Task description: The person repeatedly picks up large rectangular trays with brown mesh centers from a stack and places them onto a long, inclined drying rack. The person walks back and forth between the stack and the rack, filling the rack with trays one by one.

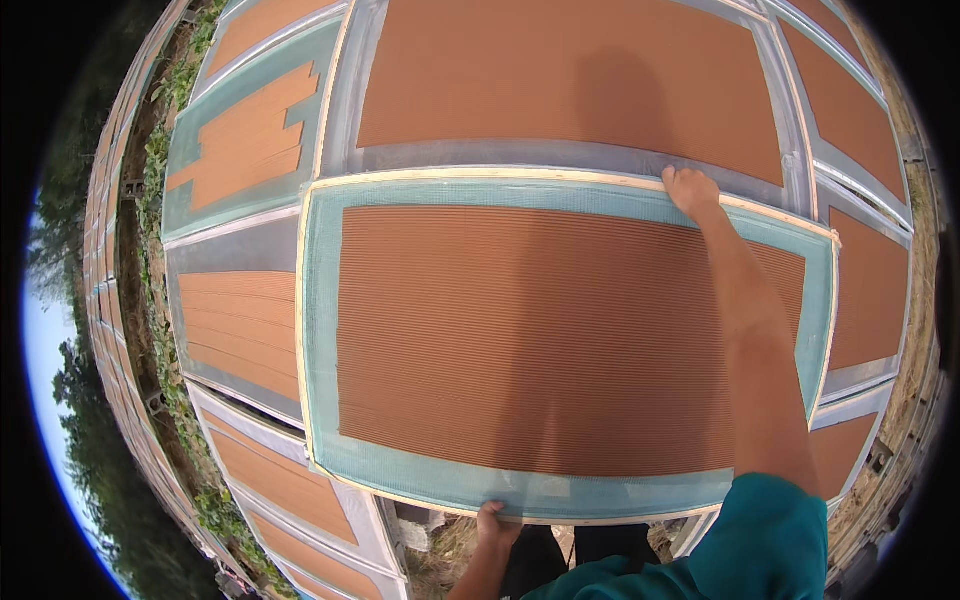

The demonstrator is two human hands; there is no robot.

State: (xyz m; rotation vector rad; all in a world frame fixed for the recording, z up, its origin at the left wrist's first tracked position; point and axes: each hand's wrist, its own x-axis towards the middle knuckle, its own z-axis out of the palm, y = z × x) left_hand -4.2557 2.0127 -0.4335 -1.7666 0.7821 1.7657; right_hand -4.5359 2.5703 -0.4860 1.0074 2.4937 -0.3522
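Observation:
A wooden-framed drying screen (320,330) with green mesh lies in front of me. On its mesh rests a brown sheet (440,330) of fine parallel ridges, like thin strands side by side. My left hand (496,524) is closed on the frame's near edge, its fingers partly hidden beneath. Reaching across the sheet, my right hand (691,192) has its fingers closed over the far edge, right of the middle. My right forearm covers part of the sheet's right side.
Similar screens with brown sheets surround mine: a large one (550,80) beyond, one with a ragged-edged sheet (250,135) at far left, others (865,290) at right. Green plants (155,180) line a strip at the left. Grey blocks (415,530) show below the near edge.

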